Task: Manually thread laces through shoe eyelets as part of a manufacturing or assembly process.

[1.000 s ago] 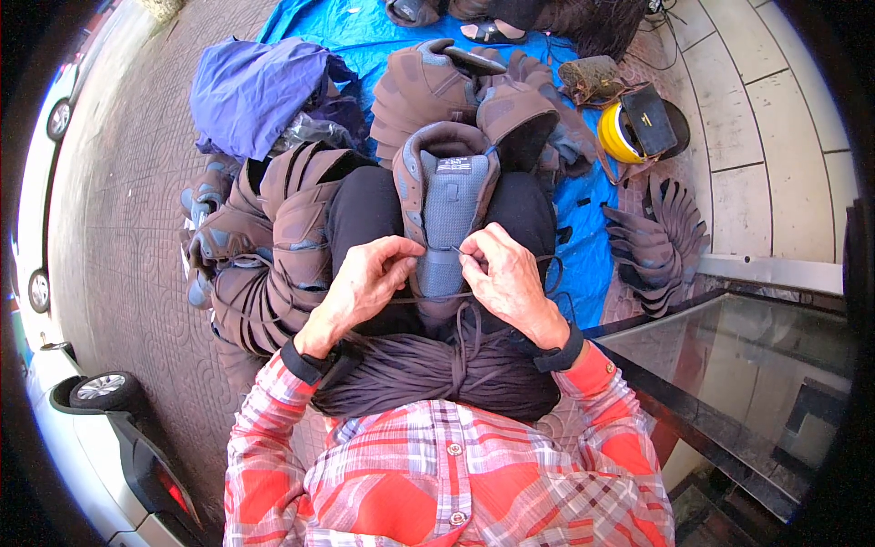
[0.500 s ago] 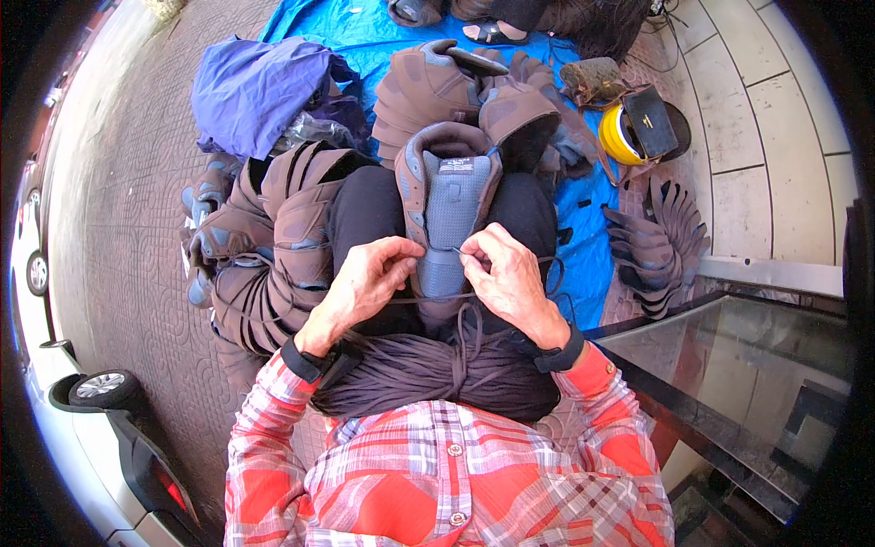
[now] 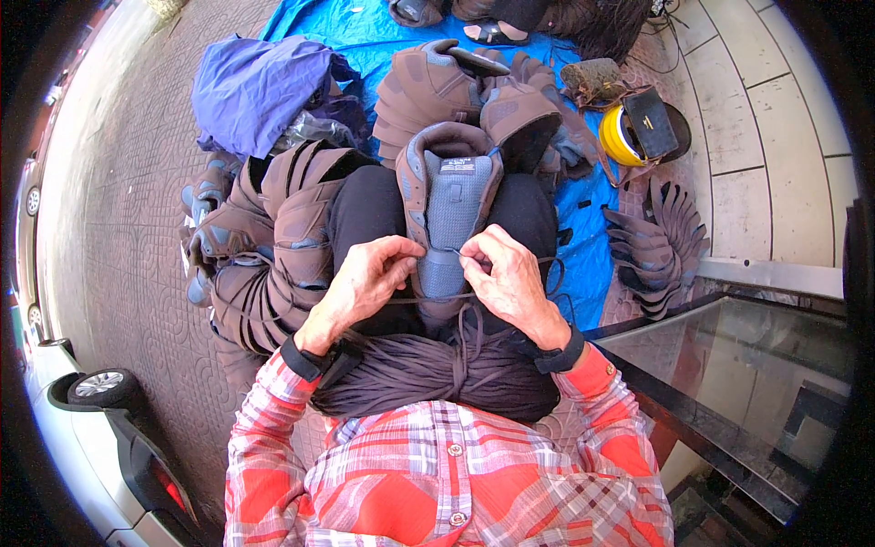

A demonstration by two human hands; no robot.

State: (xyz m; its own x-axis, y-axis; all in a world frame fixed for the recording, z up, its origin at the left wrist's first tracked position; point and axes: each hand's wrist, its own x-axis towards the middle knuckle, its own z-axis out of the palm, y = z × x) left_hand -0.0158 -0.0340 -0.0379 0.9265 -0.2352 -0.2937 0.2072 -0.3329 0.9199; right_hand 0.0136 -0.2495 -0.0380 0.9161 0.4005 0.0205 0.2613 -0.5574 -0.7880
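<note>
A brown shoe upper (image 3: 413, 187) with a blue-grey mesh tongue (image 3: 453, 205) stands between my knees, its collar away from me. At its left eyelet edge, my left hand (image 3: 372, 273) has thumb and forefinger pinched on the upper; whether a lace is also between them is hidden. My right hand (image 3: 507, 278) is closed by the right eyelet edge, pinching a thin dark shoelace whose tip points toward the tongue. A lace strand runs across below the hands. Across my lap lies a thick tied bundle of dark shoelaces (image 3: 401, 378).
Nested stacks of brown uppers lie at left (image 3: 305, 219), ahead (image 3: 424, 96) and at right (image 3: 658, 246). A purple cloth (image 3: 260, 96) lies far left. On the blue tarp (image 3: 592, 260) sit more uppers; a yellow container (image 3: 620, 137) is beyond. A glass-topped case (image 3: 738, 356) stands close on my right.
My hands and the upper hold nearly the same place, with only a tiny shift of the right fingers. At the far left, passing cars have changed position.
</note>
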